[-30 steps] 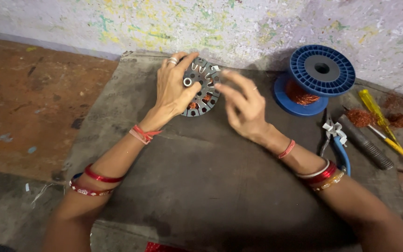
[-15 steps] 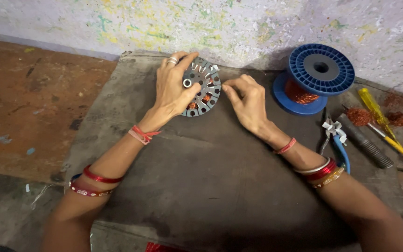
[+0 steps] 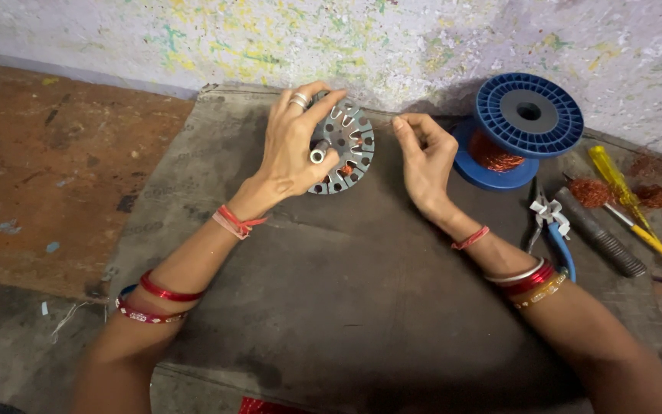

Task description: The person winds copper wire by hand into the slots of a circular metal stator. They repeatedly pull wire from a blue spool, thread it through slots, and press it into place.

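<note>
My left hand (image 3: 291, 146) grips a round grey slotted metal motor core (image 3: 346, 150) with a short steel shaft at its centre, holding it tilted upright on the grey mat (image 3: 331, 307). Copper windings show in some slots. My right hand (image 3: 423, 157) is just right of the core, fingers pinched together on a thin copper wire too fine to see clearly. A blue plastic spool (image 3: 522, 123) of copper wire lies on its side to the right of that hand.
Blue-handled pliers (image 3: 552, 226), a dark ribbed metal rod (image 3: 599, 234), a yellow screwdriver (image 3: 614, 184) and scraps of copper wire (image 3: 591, 192) lie at the right. A paint-spattered wall (image 3: 346, 38) runs behind. Brown floor (image 3: 40, 169) lies left of the mat.
My right hand has drawn away from the core to the right, fingers now pinched. My left hand keeps hold of the core, which has barely shifted.
</note>
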